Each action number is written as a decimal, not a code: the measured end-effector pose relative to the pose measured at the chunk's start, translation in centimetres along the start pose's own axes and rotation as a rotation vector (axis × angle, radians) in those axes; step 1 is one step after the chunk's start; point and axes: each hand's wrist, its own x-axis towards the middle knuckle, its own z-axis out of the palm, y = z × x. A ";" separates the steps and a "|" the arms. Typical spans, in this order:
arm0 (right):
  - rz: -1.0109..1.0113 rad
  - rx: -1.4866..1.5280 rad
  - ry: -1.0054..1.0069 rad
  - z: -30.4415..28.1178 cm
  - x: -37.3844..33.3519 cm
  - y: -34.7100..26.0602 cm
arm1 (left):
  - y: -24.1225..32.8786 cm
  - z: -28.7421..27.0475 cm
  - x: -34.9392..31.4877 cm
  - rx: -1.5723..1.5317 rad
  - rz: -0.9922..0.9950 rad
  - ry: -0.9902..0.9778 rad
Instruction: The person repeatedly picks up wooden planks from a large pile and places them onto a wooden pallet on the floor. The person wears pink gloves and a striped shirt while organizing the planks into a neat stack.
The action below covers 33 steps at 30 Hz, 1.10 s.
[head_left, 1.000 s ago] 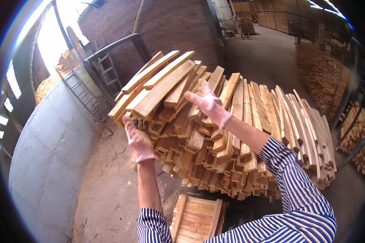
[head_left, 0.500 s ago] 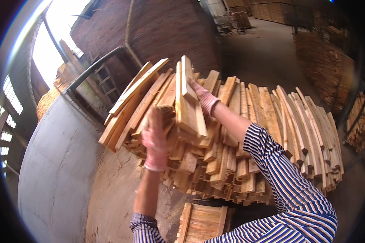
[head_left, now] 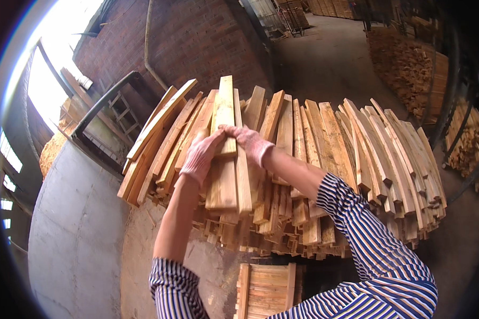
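Observation:
A short wooden board (head_left: 225,106) lies lengthwise on top of a large pile of sawn timber, pointing away from me. My left hand (head_left: 201,155), in a pinkish knitted glove, is closed round its left edge near the close end. From the other side my right hand (head_left: 249,143), gloved alike, grips the same board, and the fingers of both hands meet over it. Beneath it a wider plank (head_left: 221,183) sticks out toward me, with a narrow strip (head_left: 242,175) along its right side. The undersides of both hands are hidden.
Many loose boards (head_left: 330,133) fan out to the right on the pile. A grey curved wall (head_left: 80,228) stands at the left, with a dark bent pipe (head_left: 104,106) above it. A slatted wooden stack (head_left: 266,287) sits low in front. More timber (head_left: 410,74) is stacked at the far right.
My left hand has moved up from the near end of the pile onto the short board. The board, upright and tilted before, now lies flatter, with my right hand still on it.

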 end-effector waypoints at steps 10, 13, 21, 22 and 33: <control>-0.060 0.346 -0.211 16.3 -24.1 3.1 | -9.5 -10.6 -23.2 -0.647 0.113 -0.171; -0.401 -0.242 -0.251 19.1 -28.5 10.3 | -6.8 -11.5 -29.5 -0.563 0.121 -0.017; 0.113 -0.469 -0.844 28.8 -35.2 34.7 | -33.4 -14.3 -50.3 -0.062 0.104 0.432; 0.229 -0.443 -0.896 31.1 -38.8 36.2 | -38.1 -14.2 -54.4 -0.056 -0.020 0.448; 0.522 -0.592 -1.180 29.2 -53.6 61.0 | -66.0 -2.2 -68.8 -0.625 -0.422 0.563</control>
